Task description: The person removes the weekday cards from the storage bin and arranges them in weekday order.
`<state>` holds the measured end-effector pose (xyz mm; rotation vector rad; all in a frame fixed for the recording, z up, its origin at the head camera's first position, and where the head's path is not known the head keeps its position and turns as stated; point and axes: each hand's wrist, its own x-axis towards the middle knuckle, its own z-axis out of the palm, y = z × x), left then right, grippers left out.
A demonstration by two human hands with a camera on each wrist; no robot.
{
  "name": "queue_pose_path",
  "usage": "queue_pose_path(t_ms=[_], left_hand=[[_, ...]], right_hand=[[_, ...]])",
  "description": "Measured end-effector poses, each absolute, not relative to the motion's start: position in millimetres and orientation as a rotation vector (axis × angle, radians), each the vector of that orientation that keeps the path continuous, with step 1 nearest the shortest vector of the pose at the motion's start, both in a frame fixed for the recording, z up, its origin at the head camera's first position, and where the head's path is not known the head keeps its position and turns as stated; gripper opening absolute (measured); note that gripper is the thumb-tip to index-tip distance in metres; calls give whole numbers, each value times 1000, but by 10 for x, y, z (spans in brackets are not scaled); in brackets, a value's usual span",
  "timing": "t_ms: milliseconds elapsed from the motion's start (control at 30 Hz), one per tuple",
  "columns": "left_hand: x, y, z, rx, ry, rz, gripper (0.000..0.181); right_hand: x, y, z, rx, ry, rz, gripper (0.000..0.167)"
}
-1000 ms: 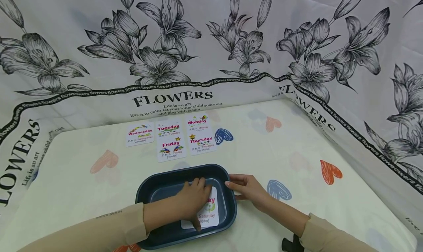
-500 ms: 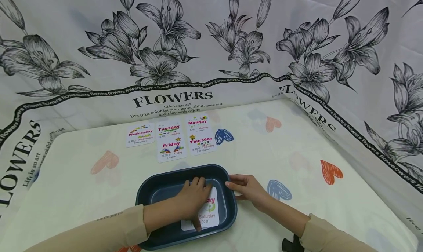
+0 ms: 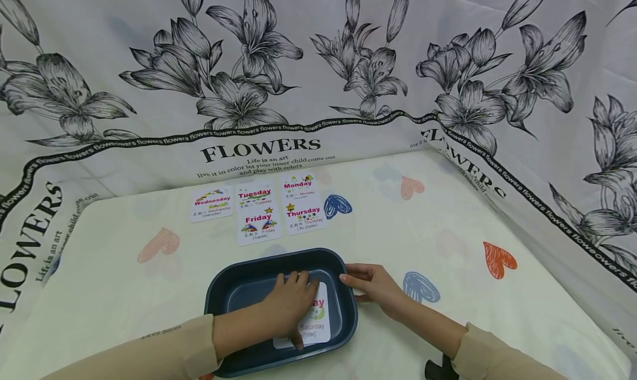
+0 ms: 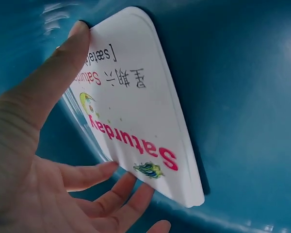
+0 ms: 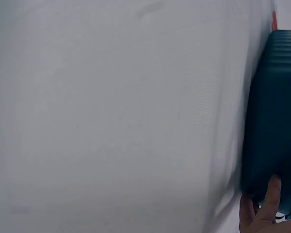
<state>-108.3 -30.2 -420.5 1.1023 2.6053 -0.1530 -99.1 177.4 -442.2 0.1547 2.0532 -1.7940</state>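
Inside a dark blue oblong tray (image 3: 276, 258), my left hand (image 3: 291, 305) holds a white Saturday card (image 3: 318, 327). In the left wrist view, the thumb grips one edge of the card (image 4: 131, 107) while the fingertips are at another edge. The card's rim looks layered; I cannot tell whether there is more than one. At the tray's right end, my right hand (image 3: 375, 286) holds the tray, with the thumb at the rim and fingers against the outer wall. In the right wrist view, fingers (image 5: 272, 196) touch that wall (image 5: 271, 116).
Beyond the tray lie a Wednesday card (image 3: 211, 206), Tuesday card (image 3: 254, 194), Monday card (image 3: 298, 186), Friday card (image 3: 259, 228) and Thursday card (image 3: 304, 219). A flower-printed cloth (image 3: 348, 142) hangs behind the heart-patterned table (image 3: 448, 203). A black object (image 3: 440, 369) is by the right sleeve.
My left hand and forearm have shifted very slightly toward me over the tray. The right hand, the tray and the laid-out cards look the same.
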Motion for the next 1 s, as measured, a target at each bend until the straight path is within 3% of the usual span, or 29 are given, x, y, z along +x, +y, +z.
queue_pose_path(t_ms=[433, 1000], left_hand=[[-1106, -314, -4242, 1071, 2544, 45, 99], [-1133, -339, -4228, 1093, 2607, 49, 116]], right_hand=[[-981, 1779, -4420, 160, 2051, -1794, 56], [-989, 1772, -4416, 144, 2050, -1793, 56]])
